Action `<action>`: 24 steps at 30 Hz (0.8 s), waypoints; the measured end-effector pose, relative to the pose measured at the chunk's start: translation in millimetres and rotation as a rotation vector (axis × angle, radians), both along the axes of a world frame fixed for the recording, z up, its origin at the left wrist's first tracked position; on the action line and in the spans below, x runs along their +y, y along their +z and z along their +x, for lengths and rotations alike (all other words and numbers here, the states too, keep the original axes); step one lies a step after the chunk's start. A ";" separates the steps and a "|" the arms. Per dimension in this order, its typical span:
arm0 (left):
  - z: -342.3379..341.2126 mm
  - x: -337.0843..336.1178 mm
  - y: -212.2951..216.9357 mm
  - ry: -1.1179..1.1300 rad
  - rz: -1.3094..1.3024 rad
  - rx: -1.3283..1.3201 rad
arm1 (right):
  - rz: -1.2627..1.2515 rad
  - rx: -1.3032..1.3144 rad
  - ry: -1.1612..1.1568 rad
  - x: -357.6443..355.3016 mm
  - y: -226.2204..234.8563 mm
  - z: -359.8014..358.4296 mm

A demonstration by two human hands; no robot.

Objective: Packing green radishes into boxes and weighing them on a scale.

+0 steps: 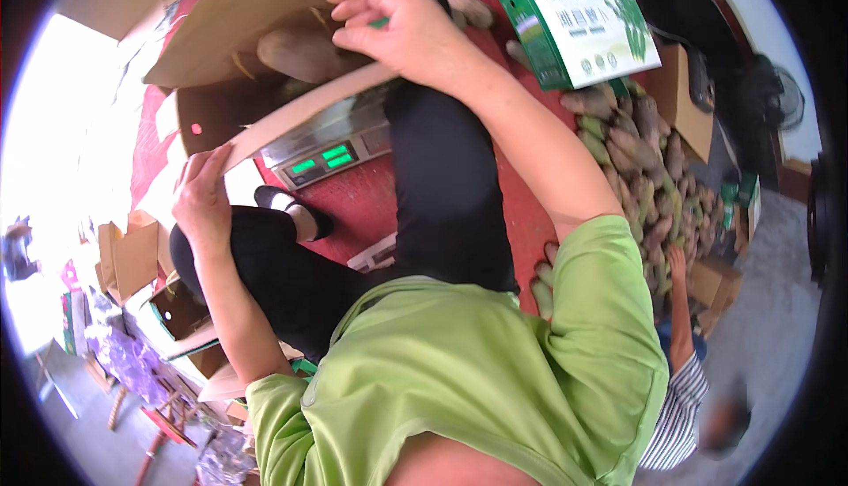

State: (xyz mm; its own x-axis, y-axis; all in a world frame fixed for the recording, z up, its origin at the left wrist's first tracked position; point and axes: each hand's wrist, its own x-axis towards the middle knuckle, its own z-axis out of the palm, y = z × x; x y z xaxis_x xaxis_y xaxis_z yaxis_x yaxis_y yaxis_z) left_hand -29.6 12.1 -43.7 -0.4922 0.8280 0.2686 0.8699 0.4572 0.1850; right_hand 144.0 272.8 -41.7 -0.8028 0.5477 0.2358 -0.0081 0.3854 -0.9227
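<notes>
The left hand (pixel 201 199) grips the near end of a flap of the cardboard box (pixel 265 18), fingers curled over the flap's edge. The right hand (pixel 397 26) rests on the far end of that same flap, palm down and fingers bent over the rim, so the flap runs as a pale strip between the two hands. The box stands open on a scale (pixel 331 146) and lies just beyond both hands; a large pale root (pixel 300 53) shows inside it, right under the right hand's fingers.

The scale has a metal top and a green lit display facing the person, and it sits on a red floor (pixel 353 208). The person wears a green shirt (pixel 459 371) and black trousers (pixel 442 194), with one black shoe (pixel 287 208) beside the scale.

To the right, a green and white carton (pixel 579 18) stands near the right forearm. Beyond it a heap of similar roots (pixel 649 177) spreads across the floor. Folded brown boxes (pixel 132 256) lie to the left, well apart from the left hand. At the lower right another person in a striped shirt (pixel 676 415) reaches a hand toward the heap.
</notes>
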 end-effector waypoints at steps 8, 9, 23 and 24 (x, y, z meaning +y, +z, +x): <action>-17.6 -4.9 -17.5 -0.235 0.055 0.048 | -0.122 -0.333 -0.483 -1.0 -85.1 232.7; -18.5 -13.3 -13.5 -0.143 0.014 -0.026 | -0.088 -0.477 -0.499 -16.5 -105.9 265.8; -42.6 -24.5 -35.4 -0.174 0.000 0.036 | -0.887 -1.506 -0.719 -382.8 -261.7 522.6; -43.0 -26.6 -33.2 -0.162 -0.006 0.052 | -0.786 -1.694 -0.607 -375.9 -254.4 497.3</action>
State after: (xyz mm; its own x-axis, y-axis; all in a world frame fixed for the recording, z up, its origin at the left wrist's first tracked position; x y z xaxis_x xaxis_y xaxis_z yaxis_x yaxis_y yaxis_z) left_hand -72.6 -14.5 -77.0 -0.3374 0.8970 0.2856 0.9408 0.3108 0.1353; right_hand 641.2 -103.1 -296.1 0.3999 0.3742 -0.8367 0.8728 -0.4343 0.2229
